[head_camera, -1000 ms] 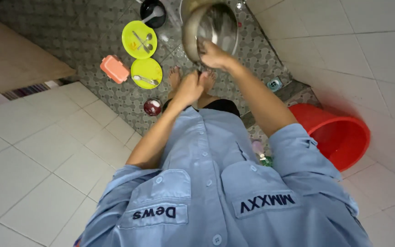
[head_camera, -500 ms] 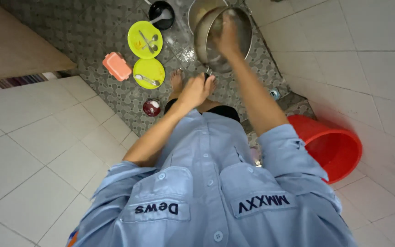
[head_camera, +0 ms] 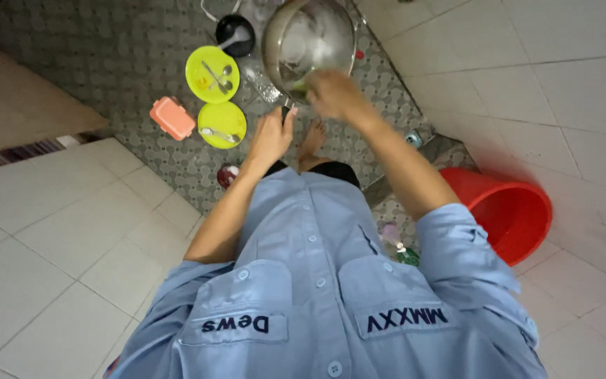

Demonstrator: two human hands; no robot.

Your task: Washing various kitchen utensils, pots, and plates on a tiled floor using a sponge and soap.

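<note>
Left hand (head_camera: pixel 269 138) grips the handle of a round, shiny steel pan (head_camera: pixel 308 43) held above the pebble-patterned floor (head_camera: pixel 106 63); right hand (head_camera: pixel 332 92) — blurred — closes on something green at its rim.

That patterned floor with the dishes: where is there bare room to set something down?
Bare patterned floor lies left of the orange box and the two yellow-green plates. It is crowded around the metal pan, the black bowl and both hands.
</note>
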